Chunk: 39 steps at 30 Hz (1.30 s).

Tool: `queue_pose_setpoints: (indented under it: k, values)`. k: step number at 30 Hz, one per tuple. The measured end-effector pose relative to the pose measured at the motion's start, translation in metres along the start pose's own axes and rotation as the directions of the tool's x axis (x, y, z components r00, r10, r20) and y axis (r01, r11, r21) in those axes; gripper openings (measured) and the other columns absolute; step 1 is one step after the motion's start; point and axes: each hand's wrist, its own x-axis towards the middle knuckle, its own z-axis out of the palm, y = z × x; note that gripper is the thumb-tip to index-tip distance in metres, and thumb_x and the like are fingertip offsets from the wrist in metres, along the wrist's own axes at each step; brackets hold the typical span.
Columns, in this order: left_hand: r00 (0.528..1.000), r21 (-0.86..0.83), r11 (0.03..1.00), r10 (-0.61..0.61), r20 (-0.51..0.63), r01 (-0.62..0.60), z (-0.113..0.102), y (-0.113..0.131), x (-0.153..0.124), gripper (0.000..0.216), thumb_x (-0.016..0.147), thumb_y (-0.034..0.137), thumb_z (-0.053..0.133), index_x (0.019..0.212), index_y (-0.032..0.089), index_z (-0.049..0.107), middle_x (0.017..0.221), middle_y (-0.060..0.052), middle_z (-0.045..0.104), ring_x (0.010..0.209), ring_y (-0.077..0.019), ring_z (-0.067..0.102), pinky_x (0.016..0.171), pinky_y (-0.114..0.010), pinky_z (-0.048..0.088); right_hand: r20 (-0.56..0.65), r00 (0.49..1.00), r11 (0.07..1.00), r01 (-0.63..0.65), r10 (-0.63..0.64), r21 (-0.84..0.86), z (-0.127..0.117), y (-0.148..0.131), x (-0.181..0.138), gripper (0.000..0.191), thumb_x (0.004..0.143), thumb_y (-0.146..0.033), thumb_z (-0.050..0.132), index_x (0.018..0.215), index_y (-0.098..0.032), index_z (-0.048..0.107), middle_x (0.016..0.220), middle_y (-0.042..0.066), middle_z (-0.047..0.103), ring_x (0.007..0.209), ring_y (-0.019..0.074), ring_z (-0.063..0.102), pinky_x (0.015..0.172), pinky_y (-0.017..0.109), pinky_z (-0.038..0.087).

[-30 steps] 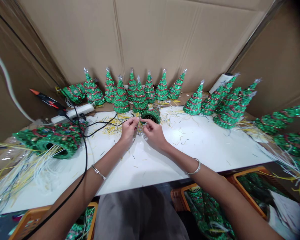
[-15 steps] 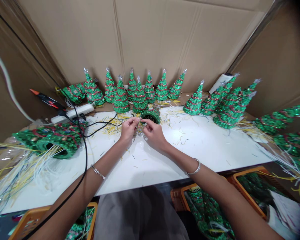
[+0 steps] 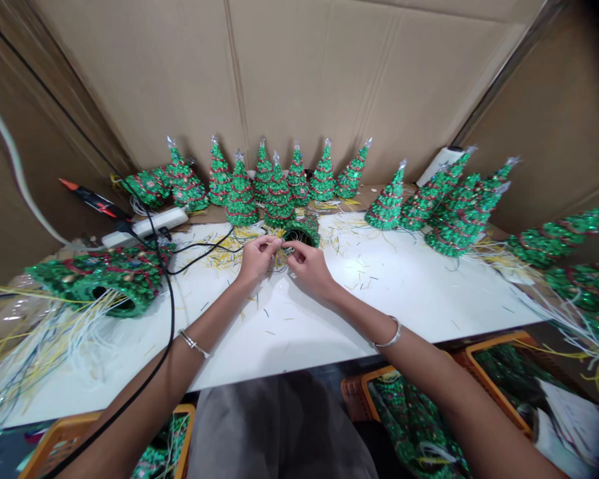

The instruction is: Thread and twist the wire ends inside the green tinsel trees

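Note:
At the middle of the white tabletop (image 3: 399,299), my left hand (image 3: 257,258) and my right hand (image 3: 307,265) meet with fingertips pinched. Between them is a small bunch of thin wires (image 3: 280,255), yellow and pale. The wires lead toward the open hollow base of a small green tinsel Christmas tree (image 3: 309,229), which lies on its side just behind my fingers. Both hands are closed on the wires; the exact ends in each pinch are too small to make out. Cut yellow wire bits (image 3: 219,251) lie left of my hands.
Several decorated trees (image 3: 242,193) stand along the cardboard back wall. A larger tree (image 3: 104,279) with long loose wires lies at left, near a power strip (image 3: 144,226) and black cable (image 3: 171,313). Orange baskets (image 3: 367,392) holding trees sit below the table edge.
My fingertips have shifted slightly, with the left hand a little lower and the pinches still close together at the wires. Everything else looks the same.

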Motion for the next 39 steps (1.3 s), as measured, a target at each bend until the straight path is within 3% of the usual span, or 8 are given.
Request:
queue_pose_setpoints:
  k: [16,20,23,26,29,33,39]
  values:
    - [0.956,0.304,0.911,0.233,0.176,-0.278,-0.013,0.007,0.003,0.015,0.072,0.033,0.071,0.071,0.019,0.075,0.074,-0.006,0.071,0.072,-0.0203,0.062,0.064,-0.027,0.044,0.057,0.998,0.999,0.029,-0.028,-0.026,0.0,0.013,-0.001,0.031,0.079,-0.015,0.053,0.103,-0.015,0.073,0.059,-0.004,0.052,0.053,0.0101,0.041,0.057,0.023,0.034]
    - [0.948,0.339,0.887,0.271,0.165,-0.312,-0.014,0.002,0.003,0.015,0.075,0.032,0.068,0.073,0.019,0.075,0.078,-0.006,0.072,0.076,-0.0202,0.063,0.068,-0.028,0.045,0.076,0.996,0.998,0.046,-0.043,-0.036,0.0,0.008,0.0,0.029,0.081,-0.017,0.053,0.101,-0.015,0.072,0.064,-0.002,0.057,0.057,0.0112,0.045,0.06,0.024,0.036]
    - [0.955,0.321,0.901,0.258,0.144,-0.291,-0.013,-0.001,0.004,0.018,0.076,0.034,0.066,0.073,0.018,0.073,0.078,-0.006,0.071,0.077,-0.0204,0.063,0.071,-0.03,0.046,0.005,0.997,0.996,0.081,-0.081,-0.024,0.0,0.004,0.003,0.023,0.083,-0.021,0.053,0.091,-0.015,0.074,0.076,0.003,0.062,0.065,0.0123,0.049,0.063,0.025,0.039]
    - [0.953,0.308,0.903,0.268,0.143,-0.3,-0.012,-0.001,0.005,0.021,0.077,0.038,0.065,0.074,0.019,0.072,0.085,-0.006,0.071,0.083,-0.0214,0.063,0.072,-0.031,0.047,-0.028,0.999,0.993,-0.041,0.044,0.113,-0.001,0.002,0.007,0.022,0.083,-0.029,0.057,0.087,-0.014,0.072,0.072,0.003,0.061,0.06,0.0112,0.049,0.057,0.024,0.039]
    - [0.927,0.322,0.87,0.343,0.152,-0.375,-0.012,0.002,0.005,0.019,0.078,0.038,0.066,0.074,0.02,0.073,0.093,-0.006,0.069,0.095,-0.0225,0.061,0.084,-0.035,0.047,0.167,0.953,0.891,-0.295,0.251,0.345,-0.002,0.002,0.01,0.034,0.084,-0.038,0.059,0.104,-0.012,0.068,0.049,-0.005,0.052,0.042,0.0086,0.039,0.042,0.021,0.03]
    - [0.893,0.354,0.82,0.403,0.199,-0.449,-0.016,0.008,0.007,0.017,0.078,0.038,0.069,0.074,0.022,0.074,0.095,-0.006,0.064,0.103,-0.0235,0.057,0.1,-0.041,0.04,0.468,0.859,0.769,-0.438,0.206,0.465,-0.004,0.007,0.013,0.046,0.085,-0.05,0.058,0.11,-0.012,0.063,0.041,-0.007,0.053,0.028,0.006,0.028,0.032,0.02,0.017]
    - [0.9,0.322,0.85,0.337,0.274,-0.417,-0.019,0.012,0.012,0.025,0.076,0.044,0.071,0.066,0.022,0.072,0.093,-0.005,0.063,0.102,-0.0241,0.056,0.102,-0.042,0.037,0.517,0.842,0.722,-0.453,0.154,0.523,-0.001,0.014,0.016,0.041,0.083,-0.054,0.061,0.096,-0.015,0.059,0.042,-0.007,0.056,0.026,0.0042,0.028,0.03,0.018,0.014]
